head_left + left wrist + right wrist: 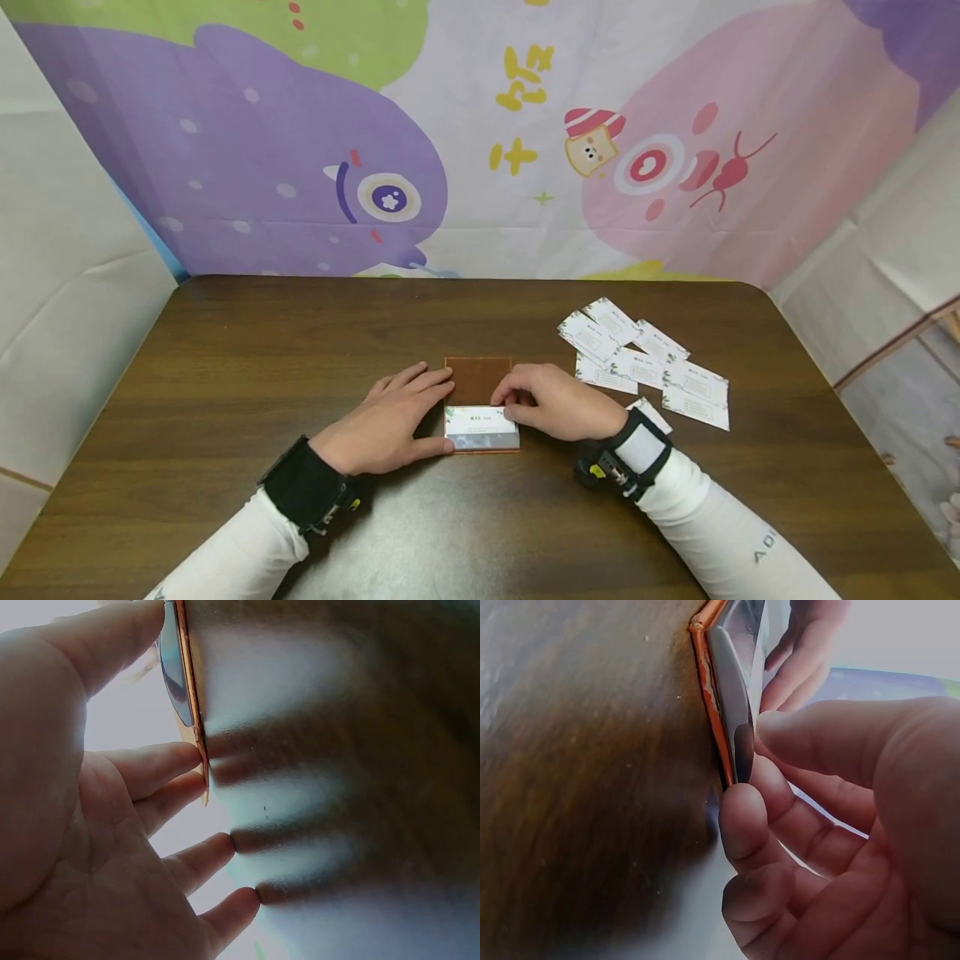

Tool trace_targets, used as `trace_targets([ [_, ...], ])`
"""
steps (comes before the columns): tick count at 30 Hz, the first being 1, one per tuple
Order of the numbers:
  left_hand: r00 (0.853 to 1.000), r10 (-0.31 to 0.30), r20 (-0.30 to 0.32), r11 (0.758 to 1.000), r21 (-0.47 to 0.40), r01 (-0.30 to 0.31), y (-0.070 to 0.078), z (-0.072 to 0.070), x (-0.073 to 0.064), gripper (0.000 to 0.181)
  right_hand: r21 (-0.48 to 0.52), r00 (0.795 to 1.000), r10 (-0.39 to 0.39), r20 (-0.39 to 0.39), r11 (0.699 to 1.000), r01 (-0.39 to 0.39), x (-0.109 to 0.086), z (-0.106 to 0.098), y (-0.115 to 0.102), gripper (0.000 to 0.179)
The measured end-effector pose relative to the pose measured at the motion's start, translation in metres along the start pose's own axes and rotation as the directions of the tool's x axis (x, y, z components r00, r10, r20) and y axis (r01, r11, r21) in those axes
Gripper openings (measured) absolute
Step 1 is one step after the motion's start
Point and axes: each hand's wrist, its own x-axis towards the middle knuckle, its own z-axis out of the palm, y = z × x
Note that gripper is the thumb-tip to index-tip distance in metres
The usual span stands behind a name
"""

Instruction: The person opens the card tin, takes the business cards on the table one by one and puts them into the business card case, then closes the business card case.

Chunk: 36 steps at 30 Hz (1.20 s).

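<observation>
A brown card holder [478, 379] with orange edges lies unfolded on the table. In its near half sits a white business card [472, 419] with green leaf print, its lower part behind a greyish strip. My left hand [382, 421] rests at the holder's left side, fingers extended; in the left wrist view the thumb and some fingertips touch its edge [196, 697]. At the card's upper right corner, my right hand [558, 404] pinches with thumb and curled fingers. The right wrist view shows those fingertips against the end of the holder [720, 712].
Several loose white business cards [637, 367] lie overlapping on the right of the table. Another card [649, 414] is partly hidden behind the right wrist. A cartoon-printed cloth [480, 208] hangs along the table's far edge [375, 278].
</observation>
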Motion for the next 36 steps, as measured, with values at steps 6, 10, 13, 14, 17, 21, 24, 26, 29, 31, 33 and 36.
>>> trace_targets([
  [6, 1.000, 0.000, 0.000, 1.000, 0.007, 0.000, 0.000, 0.000, 0.000, 0.081, 0.006, 1.000, -0.010, -0.022, 1.000, 0.011, -0.004, -0.002, 0.001, 0.016],
  [10, 1.000, -0.001, 0.002, 1.000, 0.005, 0.001, 0.001, 0.000, 0.001, 0.081, 0.029, 0.999, -0.002, -0.037, 1.000, 0.003, -0.011, -0.010, 0.002, 0.017],
  [13, 1.000, -0.002, 0.005, 1.000, 0.003, 0.002, 0.001, 0.000, 0.001, 0.081, 0.039, 0.999, 0.019, -0.041, 0.999, -0.017, -0.019, -0.017, 0.004, 0.018],
  [14, 1.000, -0.002, 0.005, 1.000, 0.002, 0.002, 0.001, 0.000, 0.001, 0.081, 0.037, 0.999, 0.025, -0.042, 0.999, -0.023, -0.021, -0.019, 0.005, 0.019],
  [17, 1.000, -0.001, 0.005, 1.000, 0.002, 0.001, 0.001, 0.000, 0.000, 0.081, 0.025, 0.998, 0.036, -0.051, 0.999, -0.034, -0.029, -0.026, 0.008, 0.020],
  [21, 1.000, 0.001, 0.004, 1.000, 0.001, -0.001, 0.000, 0.000, -0.001, 0.081, 0.018, 0.996, 0.057, -0.071, 0.998, -0.056, -0.039, -0.035, 0.012, 0.021],
  [24, 1.000, 0.001, 0.005, 1.000, 0.002, -0.001, 0.000, 0.000, -0.001, 0.081, 0.025, 0.993, 0.082, -0.085, 0.997, -0.080, -0.046, -0.041, 0.016, 0.023],
  [26, 1.000, 0.002, 0.004, 1.000, 0.002, -0.002, 0.000, 0.000, -0.001, 0.081, 0.026, 0.991, 0.101, -0.090, 0.995, -0.099, -0.051, -0.044, 0.018, 0.024],
  [29, 1.000, 0.004, 0.000, 1.000, 0.005, -0.004, 0.000, 0.000, -0.001, 0.081, 0.017, 0.988, 0.115, -0.100, 0.993, -0.114, -0.057, -0.048, 0.022, 0.025],
  [31, 1.000, 0.007, -0.002, 1.000, 0.006, -0.007, 0.000, 0.000, -0.001, 0.081, 0.010, 0.987, 0.121, -0.107, 0.993, -0.120, -0.061, -0.050, 0.024, 0.025],
  [33, 1.000, 0.008, -0.004, 1.000, 0.007, -0.008, 0.000, 0.000, -0.001, 0.081, -0.002, 0.986, 0.121, -0.115, 0.993, -0.122, -0.064, -0.052, 0.026, 0.025],
  [36, 1.000, 0.009, -0.004, 1.000, 0.006, -0.009, 0.000, 0.000, -0.001, 0.081, -0.014, 0.985, 0.121, -0.122, 0.992, -0.124, -0.070, -0.055, 0.031, 0.026],
])
